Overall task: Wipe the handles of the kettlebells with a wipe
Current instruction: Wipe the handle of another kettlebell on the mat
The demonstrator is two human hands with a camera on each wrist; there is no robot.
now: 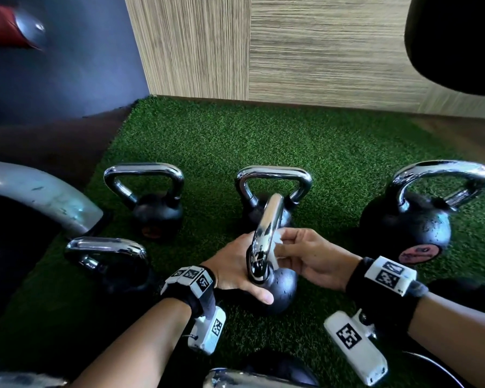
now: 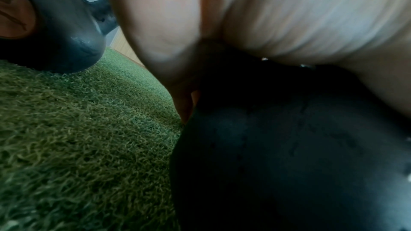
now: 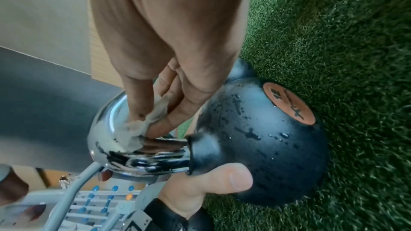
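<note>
A black kettlebell with a chrome handle stands tilted on green turf in the middle of the head view. My left hand grips it where the handle meets the ball, with the thumb lying on the ball. My right hand pinches a crumpled white wipe against the inner side of the handle. The right wrist view shows the wipe pressed onto the handle's bend by the fingertips. In the left wrist view the dark ball fills the lower right under my palm.
Other chrome-handled kettlebells stand around: back left, back middle, a large one at right, and one at front left. A grey machine frame curves at left. A wood-panel wall bounds the turf.
</note>
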